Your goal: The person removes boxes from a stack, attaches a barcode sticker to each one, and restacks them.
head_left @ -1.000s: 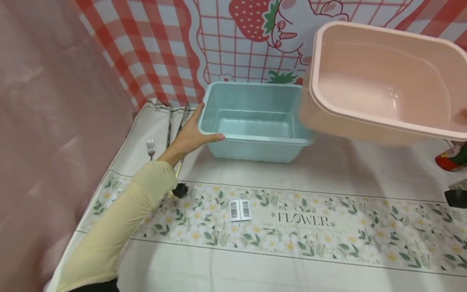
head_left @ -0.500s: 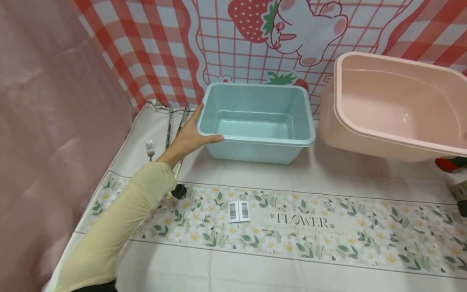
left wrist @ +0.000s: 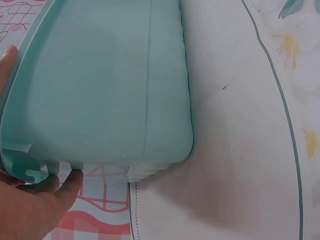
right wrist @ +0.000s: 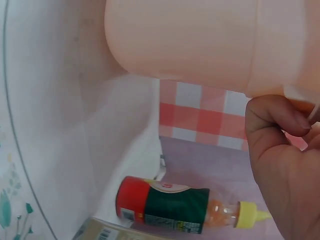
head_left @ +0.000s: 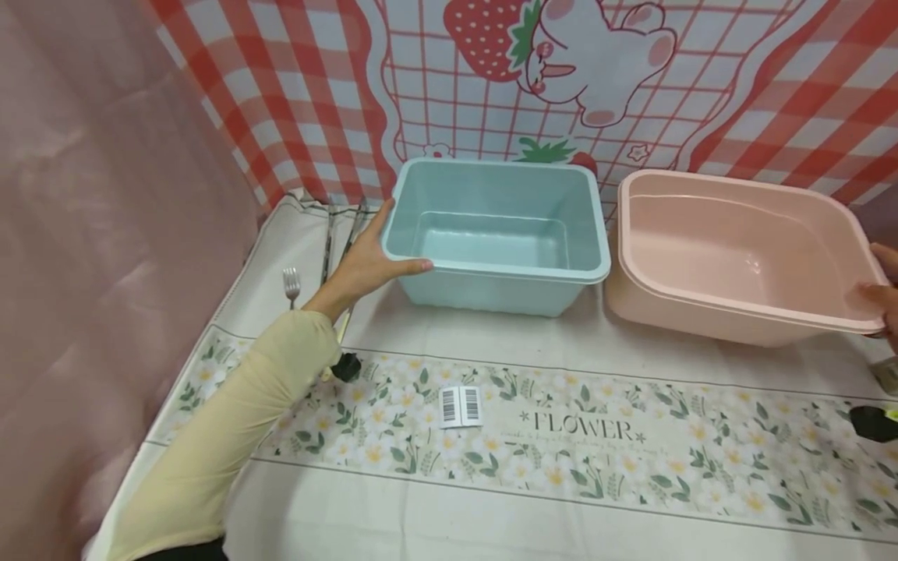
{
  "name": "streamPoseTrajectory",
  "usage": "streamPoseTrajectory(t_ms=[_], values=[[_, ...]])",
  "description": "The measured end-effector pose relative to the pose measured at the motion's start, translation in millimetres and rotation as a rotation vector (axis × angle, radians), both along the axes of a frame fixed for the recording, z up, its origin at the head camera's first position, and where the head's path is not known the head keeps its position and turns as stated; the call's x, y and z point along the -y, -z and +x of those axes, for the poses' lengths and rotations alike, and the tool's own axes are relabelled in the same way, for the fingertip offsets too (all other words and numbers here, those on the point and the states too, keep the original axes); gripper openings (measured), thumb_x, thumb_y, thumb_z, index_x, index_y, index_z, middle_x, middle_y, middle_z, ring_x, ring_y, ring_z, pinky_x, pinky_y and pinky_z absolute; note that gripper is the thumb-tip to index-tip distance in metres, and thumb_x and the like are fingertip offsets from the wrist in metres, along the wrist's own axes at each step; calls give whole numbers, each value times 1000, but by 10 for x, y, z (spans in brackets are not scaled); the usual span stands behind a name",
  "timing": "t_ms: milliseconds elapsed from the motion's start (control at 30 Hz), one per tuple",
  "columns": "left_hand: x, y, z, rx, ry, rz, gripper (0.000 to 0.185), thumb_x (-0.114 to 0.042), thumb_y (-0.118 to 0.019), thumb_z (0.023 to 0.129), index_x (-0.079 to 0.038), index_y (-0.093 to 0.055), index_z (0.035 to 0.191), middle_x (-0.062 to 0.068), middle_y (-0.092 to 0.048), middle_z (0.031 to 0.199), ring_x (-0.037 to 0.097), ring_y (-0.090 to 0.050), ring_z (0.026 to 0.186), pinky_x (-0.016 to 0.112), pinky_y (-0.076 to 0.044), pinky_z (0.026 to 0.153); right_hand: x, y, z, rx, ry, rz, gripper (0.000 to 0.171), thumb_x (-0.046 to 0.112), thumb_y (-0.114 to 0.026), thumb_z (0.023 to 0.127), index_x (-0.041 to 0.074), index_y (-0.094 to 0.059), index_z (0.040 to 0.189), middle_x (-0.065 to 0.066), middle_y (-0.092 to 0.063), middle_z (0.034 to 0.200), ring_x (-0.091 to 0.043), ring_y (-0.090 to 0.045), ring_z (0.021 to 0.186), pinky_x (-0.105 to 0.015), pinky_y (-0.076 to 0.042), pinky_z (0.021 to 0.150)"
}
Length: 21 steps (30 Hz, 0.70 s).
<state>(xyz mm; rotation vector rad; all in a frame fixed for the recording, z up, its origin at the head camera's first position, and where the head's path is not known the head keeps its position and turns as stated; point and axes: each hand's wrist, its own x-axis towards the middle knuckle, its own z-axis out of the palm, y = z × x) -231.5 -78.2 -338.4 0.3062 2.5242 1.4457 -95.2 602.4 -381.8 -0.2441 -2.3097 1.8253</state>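
Observation:
A light blue plastic bin (head_left: 501, 292) stands at the back of the cloth-covered table. My left hand (head_left: 365, 261) grips its left end, thumb along the front rim. In the left wrist view the fingers (left wrist: 67, 192) reach under that rim. To the right is a pink plastic bin (head_left: 701, 319), its left end close beside the blue one. My right hand (head_left: 887, 300), partly cut off at the frame edge, holds the pink bin's right end by the rim. The right wrist view shows that hand (right wrist: 285, 145) curled at the rim, the bin's base close over the tablecloth.
A fork (head_left: 291, 284) and several long thin utensils (head_left: 328, 241) lie left of the blue bin. A barcode card (head_left: 461, 407) lies mid-table. A sauce bottle (right wrist: 175, 205) with a yellow nozzle lies near the right hand. A checked cloth (head_left: 302, 86) hangs behind.
The pink bin has come down in my right hand from above the blue bin's right side to beside it. The left hand and blue bin have hardly moved.

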Motion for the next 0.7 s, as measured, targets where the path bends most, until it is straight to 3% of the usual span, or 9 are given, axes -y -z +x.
streamPoseTrajectory(t_ms=[133,267,333,400,567,700], values=[[-5,12,-6,-4,5,-1,124,-45,-86,68,-30,-1,156,4,-12,163,28,-18,148,56,-24,116,36,64,-2,80,91,158,60,6,-50,99,34,-33,150,30,-57,98,6,-63,63,-17,-51,47],[-12,24,-7,-8,5,-4,124,-45,-86,68,-31,-1,156,4,-14,163,29,-21,147,57,-25,115,-330,408,-124,96,144,64,58,16,-57,97,42,-38,146,26,-56,94,7,-62,61,-19,-52,45],[-16,29,-9,-7,2,-6,123,-45,-86,68,-31,-1,156,5,-15,163,29,-21,147,57,-25,115,-445,519,-152,118,163,57,59,16,-58,96,44,-38,144,23,-53,94,6,-61,60,-21,-52,44],[-23,32,-8,-4,0,-4,123,-45,-86,68,-32,-2,156,5,-16,162,29,-22,146,56,-26,115,-488,583,-147,94,166,-35,59,14,-60,94,41,-41,144,20,-55,96,3,-63,61,-23,-52,44],[-34,34,-1,2,5,-10,122,-45,-86,68,-33,-2,156,5,-15,162,29,-21,147,56,-25,115,-273,481,-26,125,206,40,58,26,-61,92,43,-40,144,22,-54,109,8,-60,64,-18,-50,45],[-32,29,9,-5,6,2,122,-43,-86,69,-33,-2,156,6,-19,161,30,-25,145,56,-26,115,-67,352,13,224,292,250,59,39,-58,90,51,-34,142,21,-51,106,8,-54,64,-17,-48,45]])
